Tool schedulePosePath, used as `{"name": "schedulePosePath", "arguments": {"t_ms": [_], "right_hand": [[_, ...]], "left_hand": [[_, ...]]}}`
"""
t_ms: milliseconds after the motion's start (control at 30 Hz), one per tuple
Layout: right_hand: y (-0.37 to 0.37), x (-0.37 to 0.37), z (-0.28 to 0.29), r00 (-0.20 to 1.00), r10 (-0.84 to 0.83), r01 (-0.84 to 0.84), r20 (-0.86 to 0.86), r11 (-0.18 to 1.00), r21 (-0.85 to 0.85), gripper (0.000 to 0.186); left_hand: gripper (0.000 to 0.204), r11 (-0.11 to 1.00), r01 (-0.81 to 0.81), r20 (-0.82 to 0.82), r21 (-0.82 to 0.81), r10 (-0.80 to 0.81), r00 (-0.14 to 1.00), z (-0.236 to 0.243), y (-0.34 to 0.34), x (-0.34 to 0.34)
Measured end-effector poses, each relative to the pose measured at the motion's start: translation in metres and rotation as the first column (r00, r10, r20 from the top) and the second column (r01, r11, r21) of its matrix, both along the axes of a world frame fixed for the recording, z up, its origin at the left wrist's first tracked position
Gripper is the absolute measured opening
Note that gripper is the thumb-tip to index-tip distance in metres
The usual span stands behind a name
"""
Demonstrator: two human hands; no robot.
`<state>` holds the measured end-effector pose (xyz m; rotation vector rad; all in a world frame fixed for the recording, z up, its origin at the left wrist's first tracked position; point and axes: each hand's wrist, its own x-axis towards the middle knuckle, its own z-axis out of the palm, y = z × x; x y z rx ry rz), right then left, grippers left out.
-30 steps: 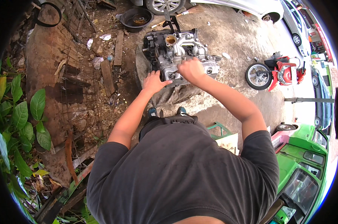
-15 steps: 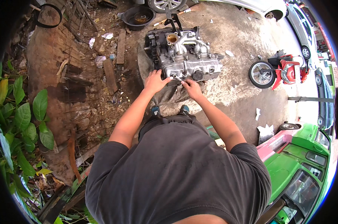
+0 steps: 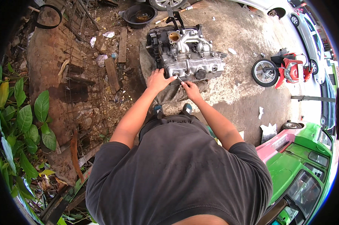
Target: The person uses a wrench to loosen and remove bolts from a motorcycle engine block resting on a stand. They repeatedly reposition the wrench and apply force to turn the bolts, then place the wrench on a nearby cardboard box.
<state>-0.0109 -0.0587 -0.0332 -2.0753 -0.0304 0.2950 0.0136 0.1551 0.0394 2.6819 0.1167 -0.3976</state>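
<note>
One engine sits on a cloth before us: our left hand at its near-left corner, thumb spread, our right hand pinching a tool. We judge the engine heavy, the tool light and stiff, best held by its near end.

the stained concrete ground bears a drab cloth with an engine on it.

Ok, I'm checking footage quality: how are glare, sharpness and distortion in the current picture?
Head view: glare whitens the ground beside the red motorcycle; head view: the engine looks fairly sharp, but the slim metal piece at the right hand is too small to judge; head view: fisheye distortion bends the green vehicle near the rim.
</note>
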Motion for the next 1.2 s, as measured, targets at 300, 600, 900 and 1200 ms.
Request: {"name": "schedulePosePath", "arguments": {"t_ms": [300, 600, 900, 1200], "right_hand": [[-0.010, 0.014, 0.020, 0.990, 0.032, -0.060, -0.138, 0.977, -0.203, 0.049], [-0.015, 0.027, 0.086, 0.976, 0.196, -0.087, 0.093, 0.748, -0.658, 0.055], [-0.010, 0.092, 0.142, 0.768, 0.634, -0.300, 0.089, 0.479, -0.825, 0.054], [0.032, 0.097, 0.180, 0.509, 0.860, -0.308, -0.042, 0.137, -0.941, 0.029]], "left_hand": [[0.095, 1.000, -0.010, 0.006, 0.021, 0.009, 1.000, 0.006, -0.001, 0.000], [0.096, 1.000, -0.013, 0.043, 0.019, 0.012, 0.999, 0.004, -0.001, -0.002], [0.101, 0.999, -0.039, 0.043, 0.006, 0.039, 0.998, 0.006, -0.002, -0.004], [0.105, 1.000, -0.024, 0.040, -0.013, 0.024, 0.999, 0.005, -0.002, -0.005]]}}
